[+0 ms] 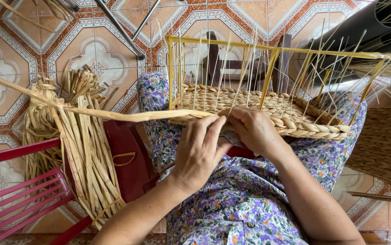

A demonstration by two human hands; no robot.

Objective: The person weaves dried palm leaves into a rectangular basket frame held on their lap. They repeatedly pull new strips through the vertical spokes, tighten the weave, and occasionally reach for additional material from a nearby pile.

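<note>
Resting across the person's lap, the half-woven basket (268,111) on its yellow frame (268,50) looks light and stiff; grip the frame, not the thin upright stakes. The long flat strand (91,112), pliable and liable to crease, runs out toward 9 o'clock. Both hands, left hand (198,152) and right hand (254,129), are closed, pinching it at the near rim. A bundle of strands (84,154) lies at 8 o'clock.

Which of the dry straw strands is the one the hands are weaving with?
The long flat strand that stretches from the far left across to the left hand and right hand at the basket's rim. The others lie bundled beside the knee.
</note>
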